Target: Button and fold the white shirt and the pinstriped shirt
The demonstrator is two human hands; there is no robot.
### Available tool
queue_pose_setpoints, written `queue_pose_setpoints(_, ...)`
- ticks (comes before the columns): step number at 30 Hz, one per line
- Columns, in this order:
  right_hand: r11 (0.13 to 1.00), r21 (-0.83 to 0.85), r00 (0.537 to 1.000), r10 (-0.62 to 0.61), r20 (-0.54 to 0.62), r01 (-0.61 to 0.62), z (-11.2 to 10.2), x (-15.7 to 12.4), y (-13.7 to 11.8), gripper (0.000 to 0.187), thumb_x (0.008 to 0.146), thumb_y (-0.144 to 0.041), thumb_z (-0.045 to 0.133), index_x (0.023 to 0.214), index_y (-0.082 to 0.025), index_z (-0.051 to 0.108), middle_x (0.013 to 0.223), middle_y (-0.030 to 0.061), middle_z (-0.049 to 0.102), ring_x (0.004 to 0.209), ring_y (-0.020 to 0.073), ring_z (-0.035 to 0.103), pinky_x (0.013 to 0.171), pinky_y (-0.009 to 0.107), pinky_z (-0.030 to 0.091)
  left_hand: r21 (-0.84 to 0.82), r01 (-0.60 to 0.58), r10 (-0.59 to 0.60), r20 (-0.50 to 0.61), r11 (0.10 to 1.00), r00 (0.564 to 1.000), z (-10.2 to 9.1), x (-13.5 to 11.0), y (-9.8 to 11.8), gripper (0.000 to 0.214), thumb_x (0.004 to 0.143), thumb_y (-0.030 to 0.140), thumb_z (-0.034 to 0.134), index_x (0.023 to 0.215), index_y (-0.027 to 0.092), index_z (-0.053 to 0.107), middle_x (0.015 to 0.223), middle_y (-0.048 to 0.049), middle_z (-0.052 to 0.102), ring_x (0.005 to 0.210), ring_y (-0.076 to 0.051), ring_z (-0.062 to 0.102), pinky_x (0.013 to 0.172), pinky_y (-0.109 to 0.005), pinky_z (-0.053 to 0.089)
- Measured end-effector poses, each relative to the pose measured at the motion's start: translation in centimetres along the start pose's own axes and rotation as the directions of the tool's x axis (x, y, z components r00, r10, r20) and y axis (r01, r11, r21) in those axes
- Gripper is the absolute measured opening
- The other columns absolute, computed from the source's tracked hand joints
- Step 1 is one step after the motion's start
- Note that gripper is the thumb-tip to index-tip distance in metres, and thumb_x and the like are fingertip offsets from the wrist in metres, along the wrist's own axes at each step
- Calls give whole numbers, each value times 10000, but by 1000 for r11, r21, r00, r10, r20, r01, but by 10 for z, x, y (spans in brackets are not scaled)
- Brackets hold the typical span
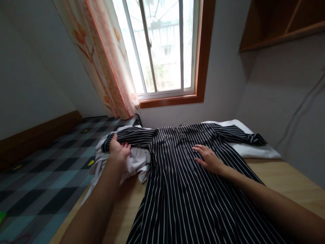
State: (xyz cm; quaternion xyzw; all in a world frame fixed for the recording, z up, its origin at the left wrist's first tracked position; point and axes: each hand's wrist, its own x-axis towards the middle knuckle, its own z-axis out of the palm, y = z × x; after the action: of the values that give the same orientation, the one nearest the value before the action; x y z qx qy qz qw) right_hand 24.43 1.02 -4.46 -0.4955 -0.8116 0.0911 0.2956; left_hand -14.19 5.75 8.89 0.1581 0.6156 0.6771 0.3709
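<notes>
A black garment with thin white stripes (pixel 177 183) lies spread flat on a light wooden surface (pixel 284 179). My right hand (pixel 209 158) rests flat on its chest, fingers stretched out and apart. My left hand (pixel 118 149) is at the garment's left sleeve (pixel 132 135), with the thumb over the sleeve's edge and the fingers curled on the fabric. Under and beside that hand lies a crumpled white cloth (pixel 135 164). The right sleeve (pixel 241 135) stretches out toward the right over a white pillow or folded cloth (pixel 256 150).
A bed with a grey and teal checked cover (pixel 45 173) lies to the left, edged by a wooden frame (pixel 33 135). Ahead is a window (pixel 165 47) with a floral curtain (pixel 101 57). A wooden shelf (pixel 279 23) hangs at the upper right; a cable (pixel 299 108) runs down the wall.
</notes>
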Motion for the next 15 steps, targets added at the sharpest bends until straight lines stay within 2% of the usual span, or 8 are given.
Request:
queue_pose_setpoints(1,1000,9,1000,-4,9,4,7,-3,-3,451,876,-329,536,1323,-276,511,1388,89,508,1304,293,447,1081,544,348,-89,102,-108,-71,991,992,0,2,7,295,855,502,486,989,252,570,821,-38,563,753,-196,587,661,-333,510)
queue_pose_setpoints(3,1000,10,1000,-3,8,3,16,-9,-3,444,881,-325,531,1319,-260,512,1387,102,507,1310,293,440,1081,539,349,-160,175,-201,-167,972,965,0,2,14,269,826,484,547,928,235,542,775,-9,530,665,-162,549,595,-291,479)
queue_pose_setpoints(6,999,4,999,32,-28,-32,20,-14,1,435,888,-325,519,1316,-245,515,1367,115,516,1298,295,451,1074,529,360,-118,148,-171,-220,982,960,-5,1,12,270,823,465,555,879,204,516,713,14,518,629,-155,519,582,-296,457)
queue_pose_setpoints(9,999,-18,998,48,-48,-49,19,-16,3,430,882,-313,522,1302,-222,529,1339,126,532,1275,294,471,1071,511,368,17,75,-72,-119,997,990,-14,6,2,247,888,424,431,888,193,517,670,10,524,652,-181,533,612,-346,474)
queue_pose_setpoints(12,998,-52,999,19,-46,-22,19,-17,2,420,881,-297,515,1291,-205,537,1318,134,543,1252,296,486,1060,506,377,140,-16,16,4,990,1000,-19,20,-3,264,904,410,367,838,200,511,602,13,468,606,-180,516,583,-351,476)
queue_pose_setpoints(15,997,-72,998,-2,-55,-2,20,-18,2,402,886,-294,506,1278,-211,540,1307,132,550,1239,298,494,1045,513,389,77,-160,156,56,984,986,-16,38,0,249,871,394,454,709,205,453,538,34,371,498,-132,437,497,-275,431)
